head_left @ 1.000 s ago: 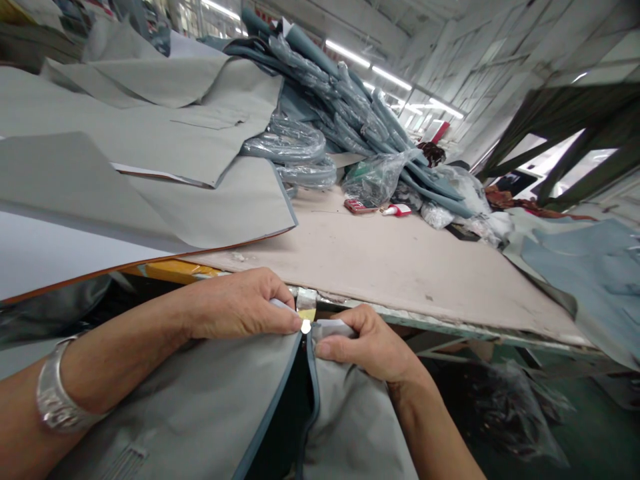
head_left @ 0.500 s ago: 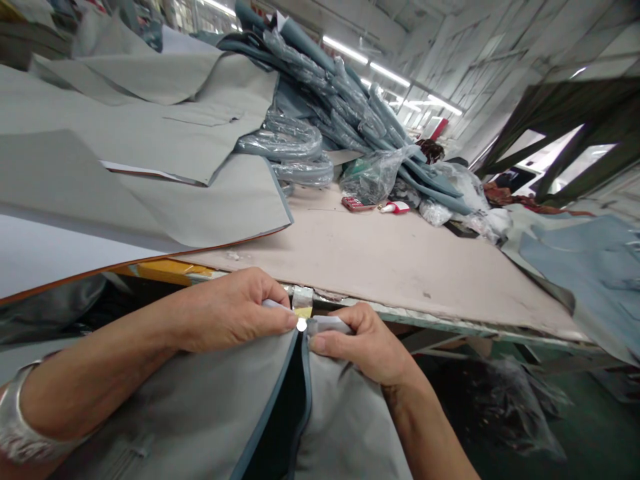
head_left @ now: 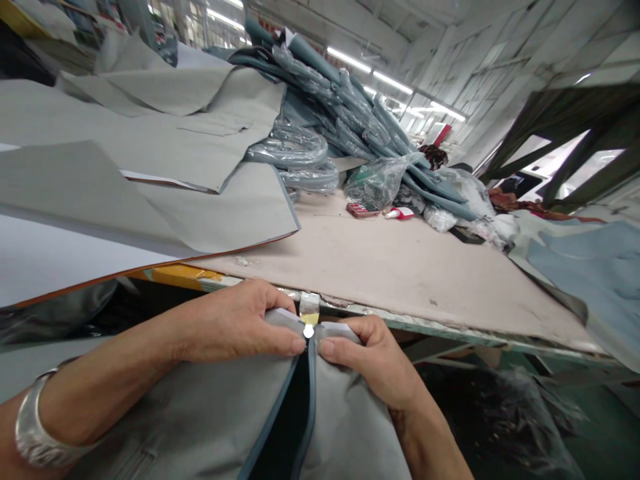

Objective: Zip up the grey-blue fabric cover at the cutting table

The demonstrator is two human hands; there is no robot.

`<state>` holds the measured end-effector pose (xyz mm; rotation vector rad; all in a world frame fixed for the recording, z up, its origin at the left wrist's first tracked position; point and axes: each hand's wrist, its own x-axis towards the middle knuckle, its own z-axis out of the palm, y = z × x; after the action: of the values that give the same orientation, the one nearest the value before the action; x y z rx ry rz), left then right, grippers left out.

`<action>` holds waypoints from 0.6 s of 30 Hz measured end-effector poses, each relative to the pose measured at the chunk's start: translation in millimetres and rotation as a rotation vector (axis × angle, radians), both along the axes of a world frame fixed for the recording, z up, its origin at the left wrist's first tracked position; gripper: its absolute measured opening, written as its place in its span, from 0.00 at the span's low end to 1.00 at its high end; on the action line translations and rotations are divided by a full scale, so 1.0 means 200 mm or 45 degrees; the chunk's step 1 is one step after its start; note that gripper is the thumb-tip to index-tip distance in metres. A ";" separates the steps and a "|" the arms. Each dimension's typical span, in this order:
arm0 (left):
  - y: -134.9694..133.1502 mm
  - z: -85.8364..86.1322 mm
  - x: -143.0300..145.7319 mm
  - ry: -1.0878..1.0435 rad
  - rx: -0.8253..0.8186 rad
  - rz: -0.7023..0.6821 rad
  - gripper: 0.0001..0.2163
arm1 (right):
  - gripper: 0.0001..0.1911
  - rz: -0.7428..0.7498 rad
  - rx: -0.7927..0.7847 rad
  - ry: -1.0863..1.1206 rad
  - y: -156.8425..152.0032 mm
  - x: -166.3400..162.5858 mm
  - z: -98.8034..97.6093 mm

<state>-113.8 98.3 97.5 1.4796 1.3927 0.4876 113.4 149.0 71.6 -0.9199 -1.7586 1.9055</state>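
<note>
At the near edge of a factory worktop (head_left: 400, 267), the left hand (head_left: 235, 327) and right hand (head_left: 373, 357) pinch the two top corners of a grey cover (head_left: 200, 413), thumbs and fingers closed tight on the cloth. The corners meet just beside a small shiny snap (head_left: 309, 331), which sits between the thumb tips and right below a taped tab (head_left: 309, 307) on the worktop's edge. Dark piping runs down both sides of the slit (head_left: 290, 427) that opens below the hands. A silver bangle (head_left: 35, 427) circles the left wrist.

Across the worktop, clear bags (head_left: 295, 147) hold coiled grey trim, and a heap of wrapped rolls (head_left: 350, 107) leans behind them; another bag (head_left: 375, 180) sits beside a red box (head_left: 359, 210) and a small tube (head_left: 399, 213). Grey sheets (head_left: 150, 147) overhang the left side, their corner reaching toward the middle. The board between those sheets and the far heap lies bare, well apart from the hands. Blue fabric (head_left: 590, 273) drapes off the right edge.
</note>
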 end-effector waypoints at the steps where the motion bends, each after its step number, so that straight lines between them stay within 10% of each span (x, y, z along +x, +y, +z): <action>1: 0.00 -0.01 0.00 -0.032 -0.016 -0.009 0.14 | 0.22 -0.013 0.005 -0.019 0.00 0.00 0.00; 18: 0.02 -0.02 0.04 -0.387 -0.158 0.107 0.16 | 0.22 -0.060 0.150 -0.054 -0.01 -0.02 0.01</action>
<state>-106.4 102.9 94.0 1.1953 1.2232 0.6393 108.5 147.1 74.5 -0.9568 -1.8351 1.7450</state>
